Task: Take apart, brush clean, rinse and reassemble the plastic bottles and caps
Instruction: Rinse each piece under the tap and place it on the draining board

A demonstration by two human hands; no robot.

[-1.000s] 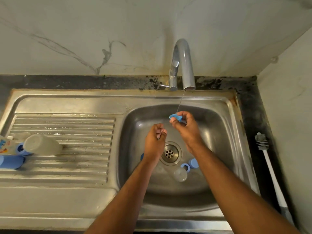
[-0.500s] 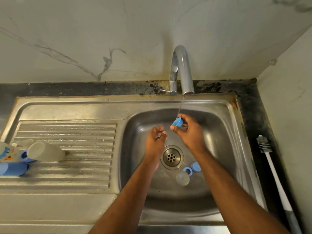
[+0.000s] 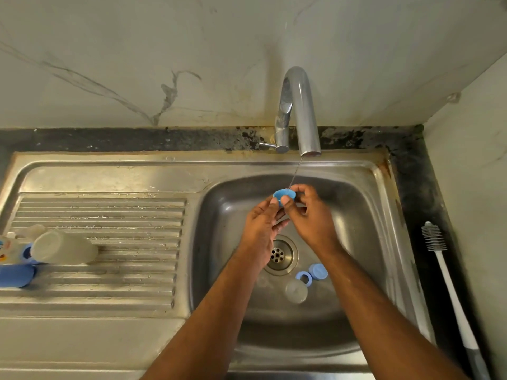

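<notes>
Two hands meet under the tap (image 3: 297,111) at the back of the sink basin (image 3: 365,215). The right hand (image 3: 310,215) pinches a small blue cap (image 3: 284,196) between thumb and fingers, open side up, where a thin stream of water (image 3: 295,172) falls to its rim. The left hand (image 3: 260,226) reaches up with loosely extended fingers whose tips touch the cap's left side. This appears to be the rinse step for one cap.

On the basin floor, just right of the drain (image 3: 279,255), lie a blue ring (image 3: 304,278), a second blue cap (image 3: 318,271) and a clear round piece (image 3: 296,291), close together. On the ribbed drainboard near the sink's left edge a clear bottle (image 3: 64,246) lies on its side beside blue parts (image 3: 16,275). A bottle brush (image 3: 450,281) lies on the dark tabletop along the sink's right edge.

Risks, as judged: the wet cap is small and held only at its edge, so it could slip and drop toward the drain; the loose pieces beside the drain could be nudged or washed about; parts might be mismatched at reassembly.

Limits of view: the left frame edge cuts off the blue parts and a printed item; motion blur softens the forearms; whether the left fingertips grip or merely steady the cap cannot be told; the brush handle's end leaves the frame.
</notes>
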